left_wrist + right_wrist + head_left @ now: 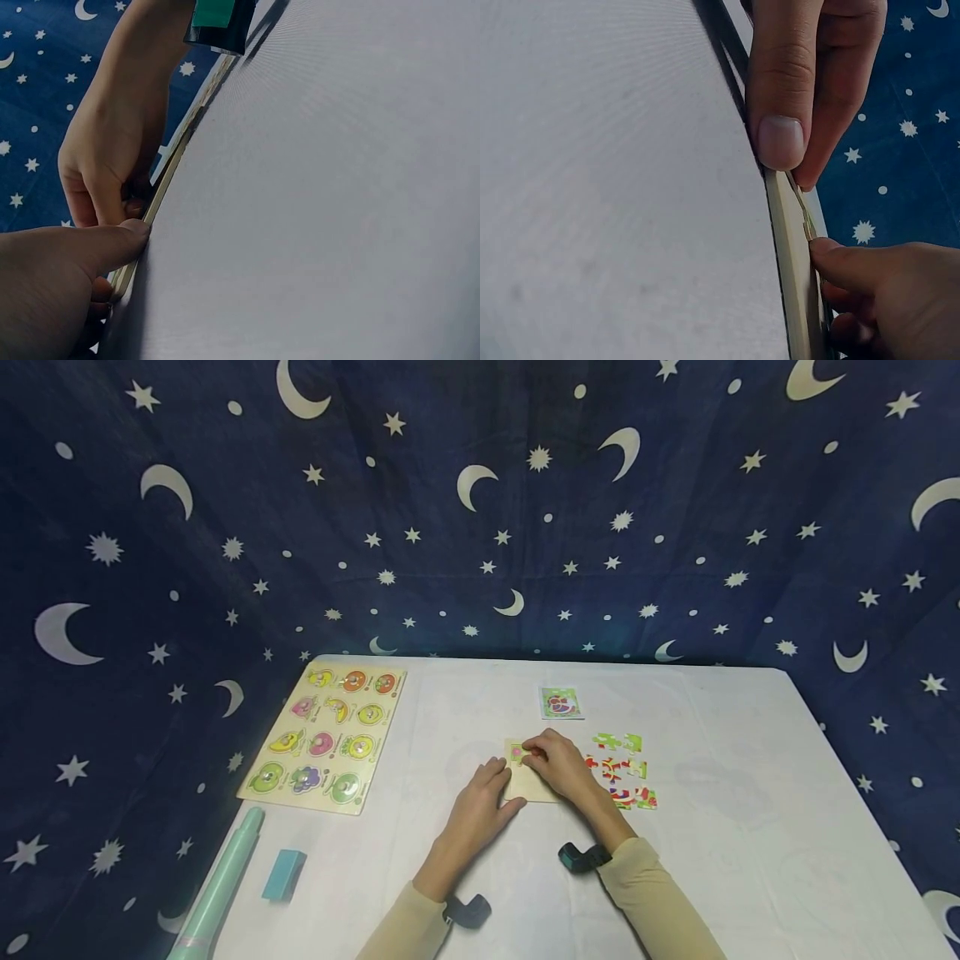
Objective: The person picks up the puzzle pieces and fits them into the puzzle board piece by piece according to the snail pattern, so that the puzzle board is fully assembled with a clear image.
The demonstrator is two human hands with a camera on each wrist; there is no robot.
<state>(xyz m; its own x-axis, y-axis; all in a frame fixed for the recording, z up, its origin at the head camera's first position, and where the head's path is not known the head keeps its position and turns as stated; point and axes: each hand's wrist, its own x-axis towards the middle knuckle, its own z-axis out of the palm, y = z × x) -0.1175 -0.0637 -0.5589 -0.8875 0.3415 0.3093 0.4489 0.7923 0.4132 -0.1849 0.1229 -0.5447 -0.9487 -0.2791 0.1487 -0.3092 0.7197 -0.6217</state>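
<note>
A small wooden puzzle board (531, 787) lies flat on the white table, and a green and pink puzzle piece (516, 752) shows at its far left corner. My right hand (558, 764) bends over that corner and pinches the thin piece between thumb and fingers; in the right wrist view the thumb covers most of it. My left hand (476, 806) holds the board at its near left corner, fingers along the left side and thumb at the near edge. In the left wrist view the left thumb (120, 238) presses against the board's edge (169, 161).
Several loose puzzle pieces (611, 768) lie right of the board, partly behind my right hand. A square picture card (561, 702) sits farther back. At left are a large fruit puzzle board (322, 735), a blue block (283, 875) and a mint-green tube (225, 881).
</note>
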